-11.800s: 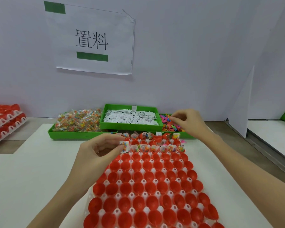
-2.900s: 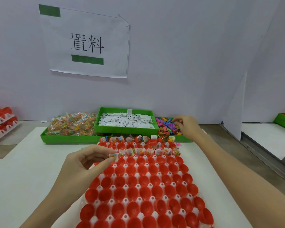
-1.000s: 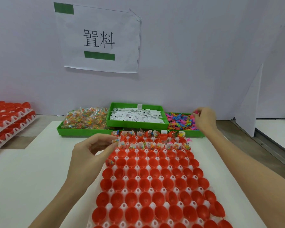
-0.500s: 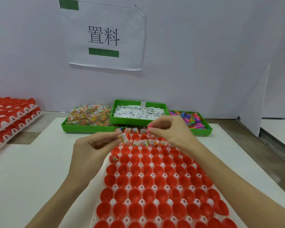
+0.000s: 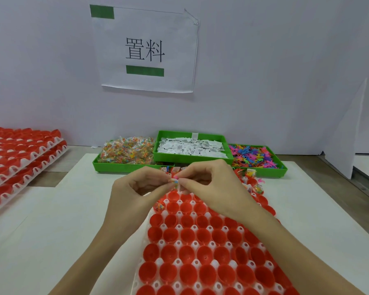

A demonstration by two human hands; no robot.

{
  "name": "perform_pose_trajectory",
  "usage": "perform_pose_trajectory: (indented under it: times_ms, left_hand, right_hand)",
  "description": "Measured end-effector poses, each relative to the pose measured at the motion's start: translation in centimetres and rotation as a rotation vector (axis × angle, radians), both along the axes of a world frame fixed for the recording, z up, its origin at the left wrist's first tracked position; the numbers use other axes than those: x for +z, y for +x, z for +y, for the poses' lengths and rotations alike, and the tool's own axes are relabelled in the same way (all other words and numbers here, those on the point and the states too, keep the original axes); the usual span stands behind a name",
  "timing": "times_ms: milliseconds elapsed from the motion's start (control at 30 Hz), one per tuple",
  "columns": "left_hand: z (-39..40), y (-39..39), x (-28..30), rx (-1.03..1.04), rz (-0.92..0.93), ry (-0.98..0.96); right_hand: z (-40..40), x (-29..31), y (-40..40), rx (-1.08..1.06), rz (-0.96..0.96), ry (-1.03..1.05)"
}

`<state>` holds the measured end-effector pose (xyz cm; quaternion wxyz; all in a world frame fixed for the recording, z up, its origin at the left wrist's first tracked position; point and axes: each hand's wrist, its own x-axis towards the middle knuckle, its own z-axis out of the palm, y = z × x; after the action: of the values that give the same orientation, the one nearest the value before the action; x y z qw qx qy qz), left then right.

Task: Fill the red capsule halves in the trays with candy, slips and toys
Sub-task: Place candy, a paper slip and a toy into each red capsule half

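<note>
Both hands meet above the far end of the white plastic tray of open red capsule halves, fingertips almost touching. The left hand has its thumb and forefinger curled together, pinching a small clear candy packet with coloured beads at its tips; the right hand faces it with thumb and forefinger also pinched on that small bundle, where a bit of white shows just below the fingertips, though whether it is a slip or part of the wrapper cannot be told. The pinched packet hangs just over the third row of cups, directly in front of the filled rows at the tray's far edge, which the hands largely hide. One cup at the left edge of the tray, just beside the left hand, already holds a candy packet; the nearer rows of halves hold nothing. Beyond the hands lie three green plastic bins side by side: the left bin of candy packets, the middle raised bin of white paper slips, and the right bin of small multicoloured plastic toys. Stacked trays of red halves sit well apart on the left, and a white paper sign with green tape hangs on the wall.
</note>
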<state>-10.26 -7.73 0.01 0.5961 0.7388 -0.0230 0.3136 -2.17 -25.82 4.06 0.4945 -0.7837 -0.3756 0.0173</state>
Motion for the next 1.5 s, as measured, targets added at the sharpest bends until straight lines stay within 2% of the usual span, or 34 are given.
perform_pose_trajectory:
  times_ms: [100,200,400,500,600,700,967,1500]
  left_hand:
    - [0.2,-0.1,0.1,0.010,-0.043,0.025]
    - [0.4,-0.3,0.2,-0.010,-0.077,0.033]
    - [1.7,-0.1,0.3,-0.099,-0.003,0.089]
    - [2.2,-0.1,0.2,-0.014,0.035,0.230]
    - [3.4,-0.2,-0.1,0.104,0.071,0.521]
    - [4.0,-0.3,-0.4,0.061,0.138,0.652]
    - [3.3,-0.2,-0.7,-0.040,0.082,0.704]
    - [0.6,0.0,-1.4,0.055,0.068,0.758]
  right_hand:
    - [0.0,0.4,0.0,0.055,0.009,-0.015]
    - [0.3,0.4,0.1,0.021,-0.043,0.003]
    - [0.8,-0.4,0.6,-0.040,-0.031,-0.013]
    - [1.2,-1.7,0.8,-0.101,-0.004,-0.101]
    - [1.4,-2.9,0.8,-0.115,-0.010,-0.230]
    - [1.9,-3.6,0.5,-0.110,-0.024,-0.273]
    - [2.2,-3.8,0.1,-0.098,-0.032,-0.307]
    - [2.2,-3.2,1.1,-0.072,-0.016,-0.440]
